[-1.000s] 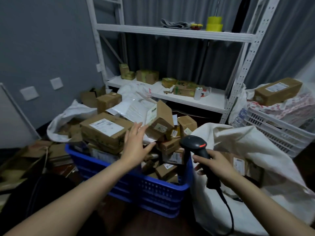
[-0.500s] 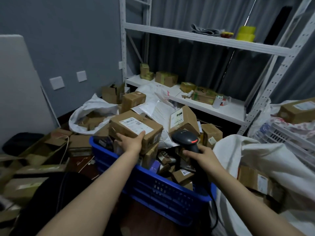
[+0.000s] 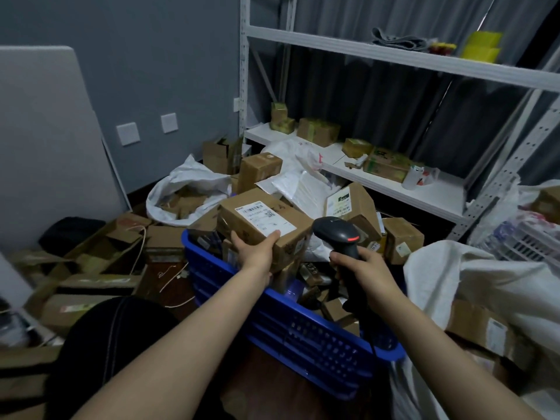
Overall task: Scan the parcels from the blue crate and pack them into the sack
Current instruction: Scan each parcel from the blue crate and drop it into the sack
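Left hand (image 3: 257, 253): grasps the near edge of the big box (image 3: 242, 219), thumb on top by the label (image 3: 265, 218).
Box: tops the heap in the blue crate (image 3: 318, 344), label up.
Right hand (image 3: 366, 265): clenched round the scanner (image 3: 338, 234), just beside the box.
Sack (image 3: 454, 268): gapes right of the crate.
Risk: a one-handed edge hold could let the box tip and knock the small parcels out.

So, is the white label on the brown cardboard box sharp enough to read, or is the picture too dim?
Head view: dim, bluish light; the white label on the brown cardboard box shows a barcode, yet its print is too soft to read; the white metal rack leans from wide-angle distortion; floor cardboard at the lower left is smeared.
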